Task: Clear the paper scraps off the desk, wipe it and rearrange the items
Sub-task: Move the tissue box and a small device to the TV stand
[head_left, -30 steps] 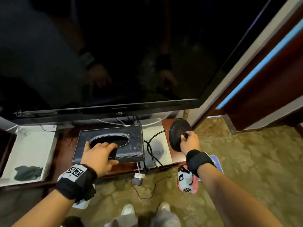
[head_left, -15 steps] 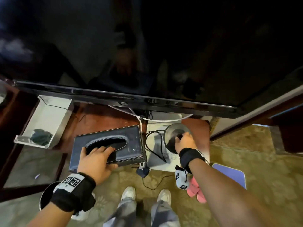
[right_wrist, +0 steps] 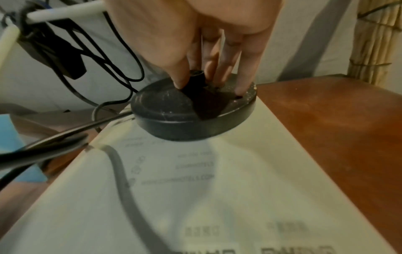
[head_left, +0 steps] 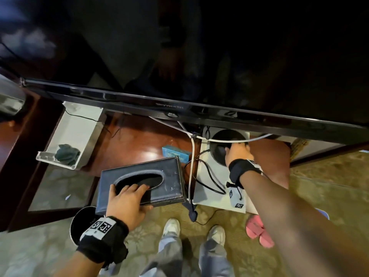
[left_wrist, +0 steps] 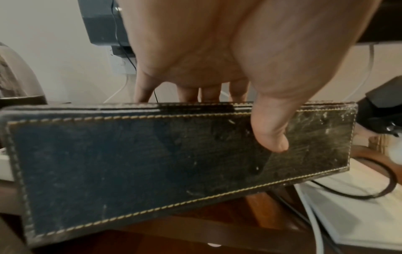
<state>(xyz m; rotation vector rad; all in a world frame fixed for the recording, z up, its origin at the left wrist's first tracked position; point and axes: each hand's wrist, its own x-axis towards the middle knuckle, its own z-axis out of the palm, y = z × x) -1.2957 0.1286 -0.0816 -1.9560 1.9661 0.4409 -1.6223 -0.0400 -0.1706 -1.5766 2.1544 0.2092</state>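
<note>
A black leather tissue box (head_left: 171,176) sits tilted at the front of the red-brown desk (head_left: 137,144), overhanging its edge. My left hand (head_left: 127,198) grips it, fingers in the oval slot and thumb (left_wrist: 272,134) on the stitched front side (left_wrist: 152,163). A round black corded base (head_left: 217,148) lies flat on a white printed sheet (head_left: 215,196) under the TV. My right hand (head_left: 237,152) pinches its centre knob; in the right wrist view the fingers (right_wrist: 245,75) reach down onto the base (right_wrist: 174,120).
A large TV (head_left: 199,56) overhangs the back of the desk. A white tray (head_left: 79,126) with a dark cloth (head_left: 66,153) stands at the left. A small blue box (head_left: 175,152) and loose cables (head_left: 209,176) lie between the two hands. A black bin (head_left: 81,222) and pink slippers (head_left: 257,232) are on the floor.
My right hand has carried the black base from upright at the desk's edge to flat on the white sheet further back. My left hand has kept its grip on the tissue box.
</note>
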